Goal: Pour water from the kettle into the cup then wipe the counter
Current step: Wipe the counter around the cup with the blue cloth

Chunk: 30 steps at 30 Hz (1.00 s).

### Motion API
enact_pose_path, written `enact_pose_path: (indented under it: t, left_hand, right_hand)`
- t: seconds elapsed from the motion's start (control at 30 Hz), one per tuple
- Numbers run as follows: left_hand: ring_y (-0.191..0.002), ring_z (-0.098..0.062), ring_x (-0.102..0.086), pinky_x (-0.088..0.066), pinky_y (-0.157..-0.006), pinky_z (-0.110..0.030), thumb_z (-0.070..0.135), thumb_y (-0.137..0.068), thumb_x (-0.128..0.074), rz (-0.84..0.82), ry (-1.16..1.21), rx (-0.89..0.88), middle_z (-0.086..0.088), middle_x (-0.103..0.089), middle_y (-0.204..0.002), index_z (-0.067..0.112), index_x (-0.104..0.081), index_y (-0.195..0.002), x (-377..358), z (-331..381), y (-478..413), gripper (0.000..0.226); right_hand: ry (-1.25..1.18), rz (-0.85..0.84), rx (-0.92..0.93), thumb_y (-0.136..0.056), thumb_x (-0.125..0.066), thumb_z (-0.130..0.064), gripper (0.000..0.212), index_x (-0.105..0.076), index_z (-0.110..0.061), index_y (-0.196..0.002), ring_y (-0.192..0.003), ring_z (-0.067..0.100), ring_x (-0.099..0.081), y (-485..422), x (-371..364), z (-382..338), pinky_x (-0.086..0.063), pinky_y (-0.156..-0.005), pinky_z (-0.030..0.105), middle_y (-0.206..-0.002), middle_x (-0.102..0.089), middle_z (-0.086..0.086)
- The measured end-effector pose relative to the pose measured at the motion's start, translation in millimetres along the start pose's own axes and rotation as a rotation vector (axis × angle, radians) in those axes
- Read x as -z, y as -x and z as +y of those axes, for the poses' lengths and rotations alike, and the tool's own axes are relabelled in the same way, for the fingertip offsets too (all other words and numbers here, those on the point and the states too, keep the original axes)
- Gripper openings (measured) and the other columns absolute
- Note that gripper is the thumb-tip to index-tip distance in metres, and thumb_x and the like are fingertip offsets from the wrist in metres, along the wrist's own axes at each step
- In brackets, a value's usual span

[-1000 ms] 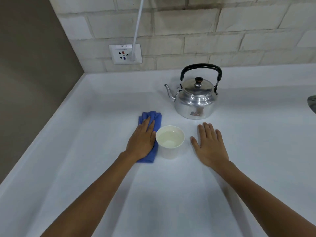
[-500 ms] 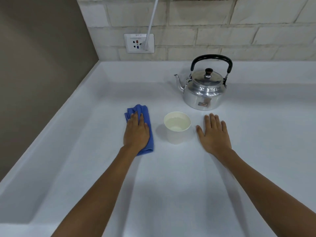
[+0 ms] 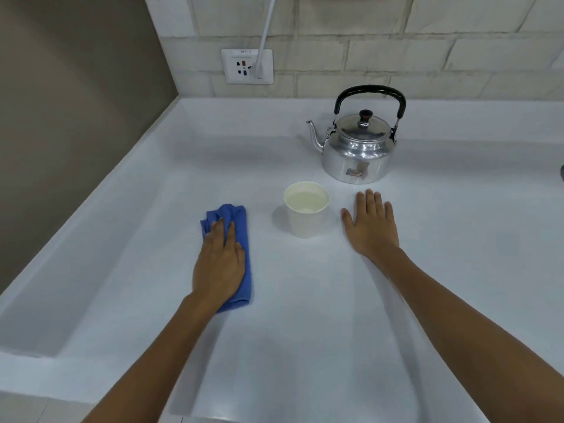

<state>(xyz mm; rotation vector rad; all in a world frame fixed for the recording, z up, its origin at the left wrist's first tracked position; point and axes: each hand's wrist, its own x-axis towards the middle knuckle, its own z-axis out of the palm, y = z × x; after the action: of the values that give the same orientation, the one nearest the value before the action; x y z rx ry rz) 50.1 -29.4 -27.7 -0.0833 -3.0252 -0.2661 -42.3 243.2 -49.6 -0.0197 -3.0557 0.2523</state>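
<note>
A shiny metal kettle (image 3: 357, 151) with a black handle stands upright on the white counter (image 3: 305, 315), spout to the left. In front of it a white paper cup (image 3: 306, 216) holds water. Left of the cup lies a folded blue cloth (image 3: 241, 233); my left hand (image 3: 218, 264) presses flat on it, fingers pointing away from me. My right hand (image 3: 370, 224) rests palm down on the counter just right of the cup, fingers slightly apart, holding nothing.
A brick-pattern wall runs behind the counter, with a white socket (image 3: 247, 66) and a white cable plugged in. A brown side wall (image 3: 67, 117) bounds the counter on the left. A dark object (image 3: 561, 174) shows at the right edge.
My left hand has slid the blue cloth leftwards, away from the cup. My right hand, the cup and the kettle stay where they were; the camera has shifted.
</note>
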Motion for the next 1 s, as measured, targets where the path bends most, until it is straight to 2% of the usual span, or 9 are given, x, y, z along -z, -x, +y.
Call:
enact_pose_path:
  t: [0.07, 0.13, 0.23, 0.33, 0.47, 0.63, 0.73, 0.9, 1.0]
  left_hand:
    - [-0.106, -0.05, -0.057, -0.053, -0.085, -0.05, 0.002, -0.078, -0.054, 0.067, -0.086, -0.063, -0.039, -0.055, -0.117, -0.016, -0.059, -0.102, -6, 26, 9, 0.031]
    - [-0.118, -0.041, -0.052, -0.044, -0.098, -0.045, 0.008, -0.085, -0.046, 0.08, 0.067, -0.116, -0.031, -0.049, -0.131, -0.009, -0.053, -0.118, -10, 51, 28, 0.037]
    - [-0.141, -0.025, -0.02, -0.007, -0.113, -0.028, 0.021, -0.096, -0.029, 0.057, 0.191, -0.143, -0.012, -0.02, -0.153, 0.008, -0.022, -0.142, -16, 48, 52, 0.048]
    - [-0.142, -0.022, -0.016, -0.009, -0.113, -0.024, 0.019, -0.097, -0.028, 0.015, 0.177, -0.1, -0.009, -0.015, -0.154, 0.01, -0.019, -0.143, -4, 17, 62, 0.047]
    - [-0.143, -0.032, -0.007, -0.008, -0.118, -0.037, 0.022, -0.096, -0.008, -0.006, 0.113, 0.029, -0.02, -0.008, -0.154, -0.001, -0.017, -0.141, -3, 15, 58, 0.052]
    - [-0.124, -0.045, -0.044, -0.039, -0.102, -0.053, 0.012, -0.09, -0.035, 0.038, 0.137, -0.045, -0.03, -0.042, -0.136, -0.011, -0.043, -0.127, -12, 72, 64, 0.045]
    - [-0.124, -0.041, -0.046, -0.041, -0.098, -0.054, 0.007, -0.085, -0.055, 0.03, 0.186, -0.094, -0.024, -0.044, -0.138, -0.007, -0.045, -0.127, -20, 105, 66, 0.046]
    - [-0.143, -0.018, 0.006, 0.009, -0.113, -0.027, 0.027, -0.099, -0.021, -0.086, 0.287, -0.137, 0.006, 0.019, -0.146, 0.014, -0.001, -0.144, -20, 124, 61, 0.051]
    - [-0.139, 0.0, 0.006, 0.006, -0.11, -0.017, 0.043, -0.096, -0.016, -0.151, 0.536, -0.093, 0.018, 0.01, -0.15, 0.031, -0.006, -0.144, -7, 98, 60, 0.05]
  right_hand:
    - [0.0, -0.001, 0.002, -0.094, -0.017, -0.046, 0.064, -0.008, -0.006, -0.143, -0.143, 0.027, -0.003, 0, 0, 0, -0.004, -0.118, 0.044, -0.156, -0.009, 0.015]
    - [0.0, -0.001, 0.006, -0.095, -0.018, -0.046, 0.064, -0.008, -0.005, -0.143, -0.143, 0.027, -0.003, 0, 0, 1, -0.004, -0.118, 0.045, -0.155, -0.009, 0.015]
    - [-0.005, -0.003, 0.009, -0.095, -0.018, -0.046, 0.064, -0.008, -0.005, -0.144, -0.143, 0.027, -0.003, 1, 0, 2, -0.005, -0.118, 0.045, -0.155, -0.01, 0.015]
    - [-0.012, -0.012, 0.009, -0.094, -0.017, -0.047, 0.065, -0.007, -0.006, -0.144, -0.143, 0.027, -0.002, 0, 0, 2, -0.004, -0.118, 0.044, -0.156, -0.008, 0.015]
    - [-0.012, -0.01, 0.003, -0.094, -0.017, -0.047, 0.065, -0.006, -0.006, -0.144, -0.143, 0.027, -0.002, 1, 0, 1, -0.003, -0.118, 0.045, -0.156, -0.008, 0.015]
    - [-0.006, -0.016, 0.001, -0.094, -0.016, -0.046, 0.065, -0.006, -0.006, -0.144, -0.143, 0.027, -0.002, 0, -1, 1, -0.003, -0.118, 0.045, -0.156, -0.007, 0.015]
    - [-0.013, -0.015, -0.002, -0.095, -0.017, -0.046, 0.064, -0.006, -0.005, -0.143, -0.143, 0.028, -0.002, 0, -1, 1, -0.003, -0.118, 0.045, -0.156, -0.008, 0.016]
    - [-0.074, -0.032, 0.01, -0.097, -0.022, -0.041, 0.06, -0.01, -0.005, -0.143, -0.143, 0.028, -0.002, 4, 8, 1, -0.002, -0.118, 0.043, -0.155, -0.009, 0.016]
    - [-0.181, 0.022, 0.012, -0.098, -0.028, -0.032, 0.053, -0.018, -0.004, -0.142, -0.143, 0.027, -0.004, 18, 23, -4, -0.002, -0.118, 0.042, -0.155, -0.014, 0.015]
